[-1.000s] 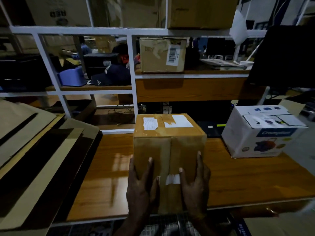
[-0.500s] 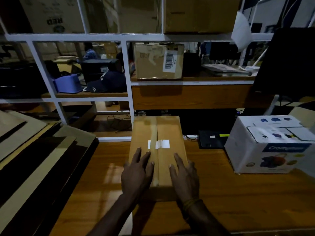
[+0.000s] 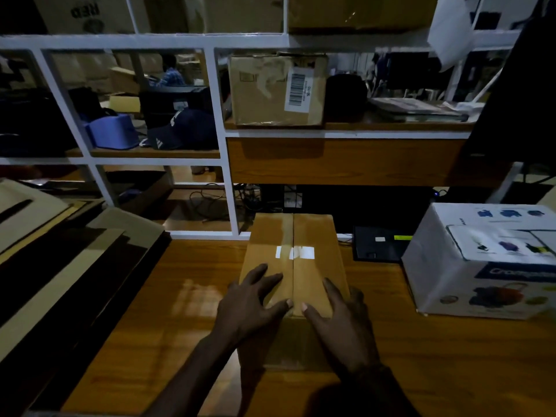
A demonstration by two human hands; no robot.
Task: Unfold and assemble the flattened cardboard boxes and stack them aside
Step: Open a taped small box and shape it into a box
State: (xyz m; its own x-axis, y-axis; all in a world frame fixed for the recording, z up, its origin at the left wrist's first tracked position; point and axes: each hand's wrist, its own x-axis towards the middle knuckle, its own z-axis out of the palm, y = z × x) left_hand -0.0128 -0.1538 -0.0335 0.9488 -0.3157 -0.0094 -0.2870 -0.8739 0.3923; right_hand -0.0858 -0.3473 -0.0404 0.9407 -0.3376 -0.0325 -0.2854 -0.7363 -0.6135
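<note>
- The bench (image 3: 451,371) carries the box (image 3: 293,266) at its middle, now lying flat with the taped seam facing up; a second ago it stood tipped toward the person, labelled face on top.
- The flat cardboard (image 3: 60,281) at left looks untouched, so more boxes likely remain.
- The left hand (image 3: 249,305) and right hand (image 3: 340,323) have moved onto the top flaps, fingers spread and pressing, gripping nothing: the closing seems nearly done, stacking next.

White carton (image 3: 481,266) cut off right.
</note>
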